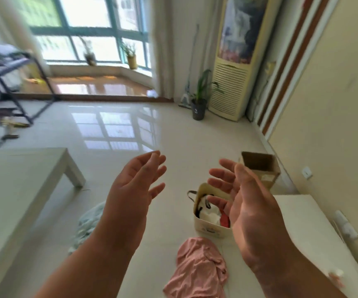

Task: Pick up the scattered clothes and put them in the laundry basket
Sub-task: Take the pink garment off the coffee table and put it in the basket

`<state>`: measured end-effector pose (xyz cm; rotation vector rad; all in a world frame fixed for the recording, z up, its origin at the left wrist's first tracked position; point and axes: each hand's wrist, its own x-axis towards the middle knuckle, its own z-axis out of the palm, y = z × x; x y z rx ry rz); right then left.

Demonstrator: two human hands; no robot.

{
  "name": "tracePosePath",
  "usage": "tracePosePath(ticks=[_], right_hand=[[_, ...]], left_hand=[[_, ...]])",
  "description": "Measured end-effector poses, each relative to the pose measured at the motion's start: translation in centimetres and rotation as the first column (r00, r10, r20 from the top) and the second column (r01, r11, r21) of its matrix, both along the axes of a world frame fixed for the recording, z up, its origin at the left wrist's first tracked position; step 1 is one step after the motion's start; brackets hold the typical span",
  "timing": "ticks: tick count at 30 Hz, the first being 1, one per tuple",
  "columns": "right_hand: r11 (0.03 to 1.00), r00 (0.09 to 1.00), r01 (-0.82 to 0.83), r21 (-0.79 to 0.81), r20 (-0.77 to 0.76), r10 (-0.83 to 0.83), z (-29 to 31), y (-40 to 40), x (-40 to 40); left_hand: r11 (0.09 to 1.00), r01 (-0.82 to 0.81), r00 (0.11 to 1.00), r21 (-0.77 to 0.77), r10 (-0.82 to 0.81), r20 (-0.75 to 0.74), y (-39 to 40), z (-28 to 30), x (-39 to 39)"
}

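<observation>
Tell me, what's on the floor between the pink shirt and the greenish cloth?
Only bare floor tile shows between the pink shirt and the greenish cloth in the head view, though the left forearm covers part of that stretch.

The laundry basket (208, 220) stands on the floor (130, 134) right of centre, with clothes inside it. A shirt (199, 269) lies on the floor just near of it, and a cloth (87, 224) lies to its left, beside the low table (19, 190). A cardboard box (261, 168) sits farther off on the right, near the wall. A potted plant (199, 100) stands far right, left of the cabinet (236, 67).
</observation>
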<state>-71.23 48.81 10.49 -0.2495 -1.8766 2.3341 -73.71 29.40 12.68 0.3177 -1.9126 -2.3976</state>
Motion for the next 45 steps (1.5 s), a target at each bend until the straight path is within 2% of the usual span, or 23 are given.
tracePosePath(ticks=[6,13,16,19,25,31,34,38,41,45], right_hand=[[0.973,0.97,-0.228,0.028,-0.075,0.23,5.2,-12.7,3.7],[0.93,0.93,-0.364,-0.038,-0.056,0.362,4.9,-29.4,11.1],[0.912,0.913,-0.407,-0.053,-0.023,0.407,3.5,-36.1,14.4],[0.88,0.88,-0.471,-0.056,0.032,0.473,1.9,-42.9,18.1],[0.821,0.81,-0.569,-0.044,0.144,0.569,-0.9,-50.4,21.8],[0.758,0.746,-0.652,-0.034,0.154,0.648,-1.9,-54.1,23.0],[0.749,0.736,-0.661,-0.041,0.158,0.658,-3.2,-55.5,22.7],[0.735,0.713,-0.676,-0.052,0.208,0.67,-7.6,-57.9,22.4],[0.738,0.711,-0.674,-0.033,0.243,0.66,-11.9,-60.7,21.3],[0.744,0.71,-0.668,0.03,0.327,0.624,-18.9,-66.9,18.3]], left_hand=[[0.983,-0.177,0.981,0.045,0.18,-0.068,-13.0,3.6,8.0],[0.935,-0.346,0.935,0.083,0.351,-0.049,-29.1,2.1,19.5],[0.889,-0.452,0.89,0.068,0.455,-0.034,-35.7,0.9,24.4],[0.807,-0.586,0.809,0.066,0.588,-0.001,-42.4,-0.9,30.4],[0.681,-0.715,0.695,0.156,0.718,0.049,-49.7,-4.2,38.2],[0.607,-0.779,0.617,0.16,0.787,0.017,-50.8,-4.5,40.6],[0.599,-0.8,0.6,0.038,0.799,0.043,-52.0,-6.1,40.8],[0.539,-0.832,0.527,-0.133,0.842,0.115,-56.3,-11.6,40.5],[0.496,-0.855,0.469,-0.153,0.864,0.184,-61.0,-17.0,38.7],[0.498,-0.842,0.441,-0.208,0.857,0.267,-67.7,-26.2,34.2]])
